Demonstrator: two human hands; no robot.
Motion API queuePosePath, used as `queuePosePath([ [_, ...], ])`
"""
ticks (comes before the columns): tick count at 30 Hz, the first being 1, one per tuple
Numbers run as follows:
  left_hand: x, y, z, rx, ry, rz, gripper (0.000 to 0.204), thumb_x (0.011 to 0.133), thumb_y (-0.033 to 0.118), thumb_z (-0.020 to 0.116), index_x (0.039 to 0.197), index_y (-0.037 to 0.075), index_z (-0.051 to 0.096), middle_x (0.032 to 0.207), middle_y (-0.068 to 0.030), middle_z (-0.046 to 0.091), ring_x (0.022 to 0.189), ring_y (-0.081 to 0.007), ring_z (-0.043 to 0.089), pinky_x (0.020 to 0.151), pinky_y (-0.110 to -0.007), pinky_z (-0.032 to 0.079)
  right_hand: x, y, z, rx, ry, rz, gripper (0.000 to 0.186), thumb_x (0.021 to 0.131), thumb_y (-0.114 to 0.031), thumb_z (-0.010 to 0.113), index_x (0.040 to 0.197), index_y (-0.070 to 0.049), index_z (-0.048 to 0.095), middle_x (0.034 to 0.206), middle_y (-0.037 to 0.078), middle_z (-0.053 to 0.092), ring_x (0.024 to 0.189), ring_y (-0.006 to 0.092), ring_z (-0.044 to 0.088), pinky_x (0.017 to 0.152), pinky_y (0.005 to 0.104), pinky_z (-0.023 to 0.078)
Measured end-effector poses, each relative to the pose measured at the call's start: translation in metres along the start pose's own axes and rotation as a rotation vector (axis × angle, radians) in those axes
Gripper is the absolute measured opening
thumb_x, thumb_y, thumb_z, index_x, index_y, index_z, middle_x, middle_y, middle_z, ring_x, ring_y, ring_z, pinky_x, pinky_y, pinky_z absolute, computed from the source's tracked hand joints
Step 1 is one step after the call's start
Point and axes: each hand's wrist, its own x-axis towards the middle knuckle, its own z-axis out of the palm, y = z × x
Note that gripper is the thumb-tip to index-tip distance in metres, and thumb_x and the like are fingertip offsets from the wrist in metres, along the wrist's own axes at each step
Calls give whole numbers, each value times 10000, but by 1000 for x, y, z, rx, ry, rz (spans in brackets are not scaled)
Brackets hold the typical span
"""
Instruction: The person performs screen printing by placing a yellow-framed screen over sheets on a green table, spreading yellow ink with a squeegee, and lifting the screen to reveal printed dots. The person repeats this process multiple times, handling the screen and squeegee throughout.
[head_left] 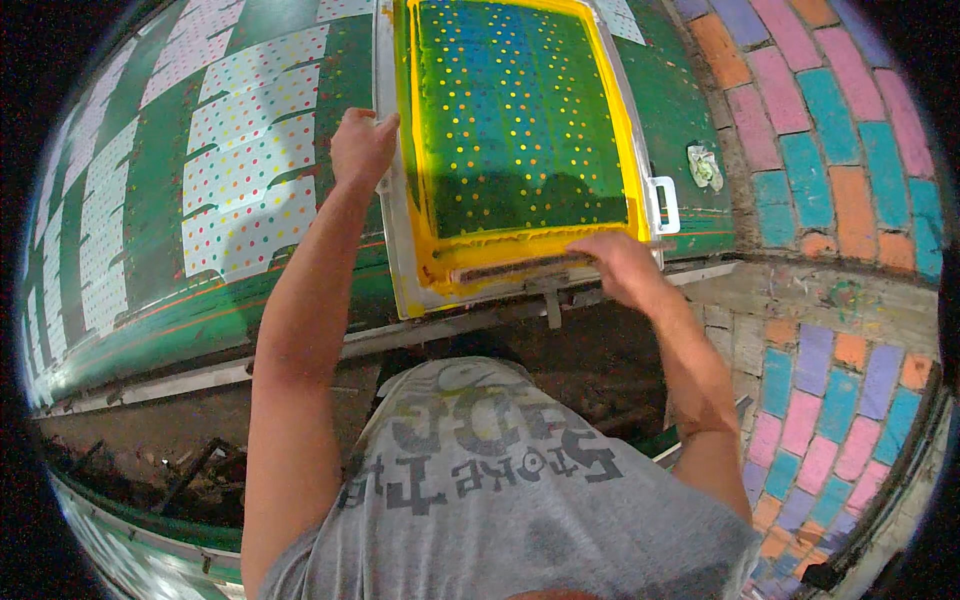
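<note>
A screen printing frame [393,225] with a pale border lies on the green table in front of me. Yellow ink rings its green mesh [530,190], through which rows of coloured dots show. My left hand [362,148] is closed at the frame's left side; what its fingers wrap round is partly hidden. At the near end of the screen, my right hand [622,268] grips the right part of a long squeegee [510,268], which lies crosswise in the yellow ink. A white handle [664,205] sticks out from the frame's right side, beyond my right hand.
Dotted white sheets [255,150] lie in columns on the long green table [215,315] to the left. A crumpled cloth or paper [704,168] rests right of the frame. A metal rail [460,320] follows the near table edge. Painted bricks [840,130] stand at the right.
</note>
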Motion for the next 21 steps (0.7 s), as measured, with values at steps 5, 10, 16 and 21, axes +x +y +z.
queuePosePath([
  [5,1,-4,2,8,4,31,686,902,566,820,1292,9,731,1203,-233,787,1149,-381,756,1027,-486,565,-34,-15,38,-78,222,6,566,871,26,638,1382,-192,743,1379,95,758,1301,357,699,1099,550,544],
  [10,0,-4,0,6,11,45,680,953,599,761,1264,-5,740,1080,-229,794,1080,-367,763,1001,-469,562,-3,5,53,-142,375,-98,511,915,-32,638,1390,-194,739,1442,85,718,1322,325,691,1086,580,536],
  [16,-1,7,-1,-107,54,-55,691,1090,608,566,1202,-53,735,1135,-281,776,1121,-451,735,1015,-510,542,105,55,16,-167,469,-223,446,932,-71,621,1341,-180,764,1324,102,759,1241,330,725,1032,550,551],
  [21,-8,9,-2,-115,83,-49,620,1141,534,542,1145,-60,719,1051,-285,760,1000,-430,723,942,-498,543,223,102,-25,-188,568,-337,438,927,-61,597,1316,-160,774,1263,142,780,1187,345,741,1035,554,551],
])
